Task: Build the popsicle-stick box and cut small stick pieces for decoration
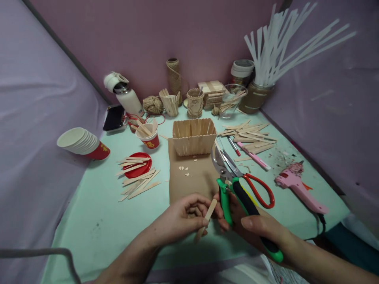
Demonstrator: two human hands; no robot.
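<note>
My left hand (189,217) is closed on a flat wooden craft stick (211,210), pinched between thumb and fingers and tilted. In my right hand (254,227) is a pair of pruning shears (244,197) with green and black handles, its blades pointing up and away from me. The fingertips of the right hand come close to the stick; whether they touch it I cannot tell. Beneath both hands lies a brown sheet (192,187) with a few small cut wood chips (181,168). On its far end stands a box made of craft sticks (194,144).
Red-handled scissors (260,189) lie beside the shears, with a pink glue gun (299,189) further right. Loose sticks (251,134) are piled at the back right, others (140,185) at left near a red lid (137,169). Stacked paper cups (84,144) lie far left.
</note>
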